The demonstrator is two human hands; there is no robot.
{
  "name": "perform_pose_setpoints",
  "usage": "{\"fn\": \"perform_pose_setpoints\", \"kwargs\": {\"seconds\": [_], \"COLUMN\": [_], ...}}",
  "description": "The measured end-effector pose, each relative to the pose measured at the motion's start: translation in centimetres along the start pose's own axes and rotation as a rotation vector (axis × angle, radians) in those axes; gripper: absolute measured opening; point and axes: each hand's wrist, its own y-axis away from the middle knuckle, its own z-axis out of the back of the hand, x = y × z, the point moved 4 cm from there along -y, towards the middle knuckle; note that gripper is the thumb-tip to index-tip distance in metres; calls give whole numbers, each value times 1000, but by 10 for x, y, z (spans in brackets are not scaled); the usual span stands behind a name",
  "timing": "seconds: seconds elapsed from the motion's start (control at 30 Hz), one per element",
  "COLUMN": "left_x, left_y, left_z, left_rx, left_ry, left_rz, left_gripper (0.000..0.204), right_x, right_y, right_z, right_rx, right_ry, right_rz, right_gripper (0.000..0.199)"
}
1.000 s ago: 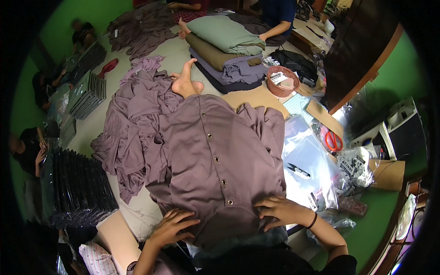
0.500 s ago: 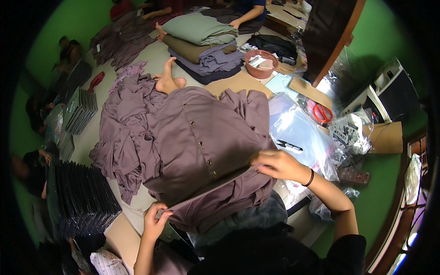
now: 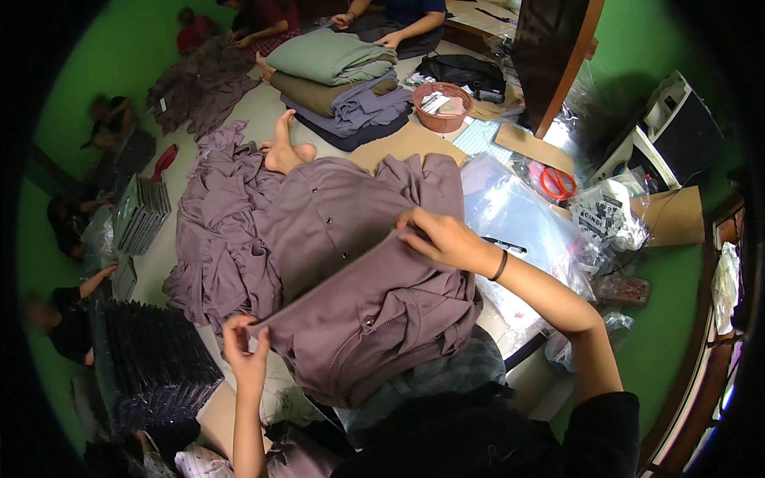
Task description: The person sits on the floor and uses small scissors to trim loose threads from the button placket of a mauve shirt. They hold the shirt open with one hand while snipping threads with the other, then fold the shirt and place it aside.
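Note:
A mauve buttoned shirt [image 3: 358, 311] lies spread before me, its lower part lifted and folded back toward my body. My left hand [image 3: 245, 350] pinches the left end of the raised edge between thumb and fingers. At the right end of that edge, my right hand [image 3: 446, 241] grips the cloth, a dark band round the wrist. Several metallic buttons run down the flat part of the shirt, and another shows on the folded part. To its left is a crumpled heap of mauve clothes [image 3: 219, 239].
Folded clothes [image 3: 331, 60] are stacked beyond a bare foot [image 3: 287, 147]. On the right are a brown basket [image 3: 442, 119], clear plastic bags [image 3: 518, 211], a black pen [image 3: 506, 245] and red-handled scissors [image 3: 558, 183]. Dark packets [image 3: 155, 366] stand at left. Other people sit around.
Both hands have drawn the shirt's edge away from me and up the shirt, the right hand farther than the left. More of the folded-back cloth shows, and fewer buttons on the flat part.

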Motion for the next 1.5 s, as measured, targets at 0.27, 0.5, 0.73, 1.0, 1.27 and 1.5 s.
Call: {"fn": "perform_pose_setpoints", "kwargs": {"seconds": [0.27,0.5,0.73,1.0,1.27,1.5], "left_x": [-8,-4,-15,-13,-12,5], "left_y": [55,66,33,82,71,30], "left_z": [-33,-33,-9,-55,-46,-16], "left_rx": [962,1044,431,1175,1154,454], "left_ry": [-245,-287,-309,-307,-240,-13], "left_rz": [-184,-73,-189,-84,-188,450], "left_gripper": [45,20,19,23,19,30], "right_x": [19,10,23,25,6,22], "right_y": [36,48,23,89,74,54], "right_z": [-53,-52,6,-36,-36,-3], "right_rx": [589,736,263,667,838,345], "right_ry": [315,81,225,139,-84,99], "right_rz": [495,339,394,410,169,403], "right_gripper": [21,27,29,29,21,20]}}
